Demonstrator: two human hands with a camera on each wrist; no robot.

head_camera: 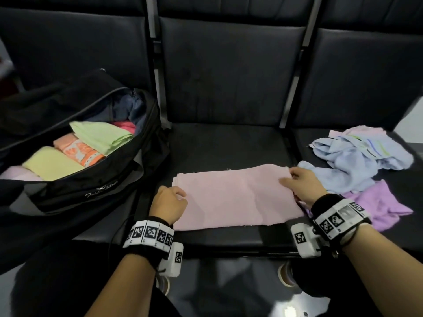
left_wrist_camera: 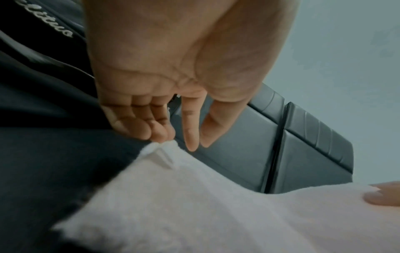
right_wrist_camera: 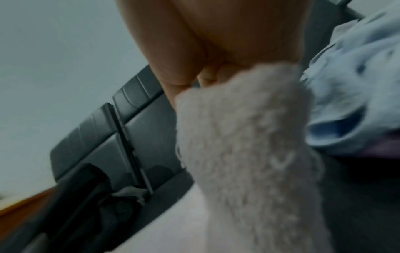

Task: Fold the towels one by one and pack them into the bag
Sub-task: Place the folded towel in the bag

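Observation:
A pink towel (head_camera: 233, 197), folded into a long strip, lies across the middle black seat (head_camera: 229, 145). My right hand (head_camera: 297, 181) grips its right end, thumb on top. In the right wrist view that end (right_wrist_camera: 249, 145) rises up into my right hand (right_wrist_camera: 216, 51) and hides the fingertips. My left hand (head_camera: 170, 203) sits at the towel's left end. The left wrist view shows its loosely curled fingers (left_wrist_camera: 160, 133) touching the towel's (left_wrist_camera: 216, 214) corner, with nothing between thumb and forefinger. The open black bag (head_camera: 75, 186) stands on the left seat.
Inside the bag lie folded towels: green (head_camera: 103, 136), orange (head_camera: 80, 149), yellow (head_camera: 52, 163). On the right seat is a loose heap with a light blue towel (head_camera: 350, 165) (right_wrist_camera: 357, 85) and a purple one (head_camera: 377, 202). Seat backs rise behind.

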